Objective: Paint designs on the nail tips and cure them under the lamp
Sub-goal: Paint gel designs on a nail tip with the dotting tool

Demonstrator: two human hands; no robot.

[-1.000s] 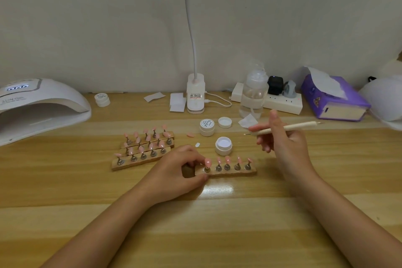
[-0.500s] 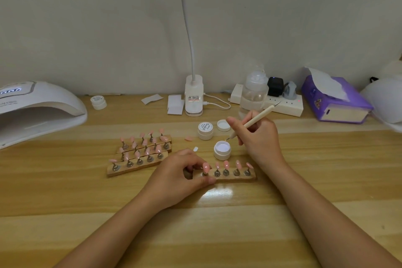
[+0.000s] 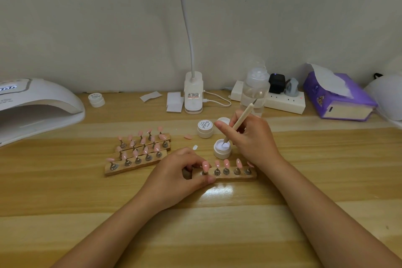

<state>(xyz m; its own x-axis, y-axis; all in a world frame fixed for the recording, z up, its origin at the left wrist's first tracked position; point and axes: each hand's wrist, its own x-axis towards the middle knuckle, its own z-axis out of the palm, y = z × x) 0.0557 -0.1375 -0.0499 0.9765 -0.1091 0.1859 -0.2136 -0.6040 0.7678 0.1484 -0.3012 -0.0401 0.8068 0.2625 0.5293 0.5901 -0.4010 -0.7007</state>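
At the centre of the frame, a wooden holder strip carries five pink nail tips on metal stands. The left hand pinches the strip's left end between thumb and curled fingers. Just above it, the right hand grips a wooden nail art pen, its lower tip dipped in the white gel of an open pot. A closed pot sits above that one. Three more strips of nail tips lie left of centre on the bench. The white curing lamp stands at the left edge.
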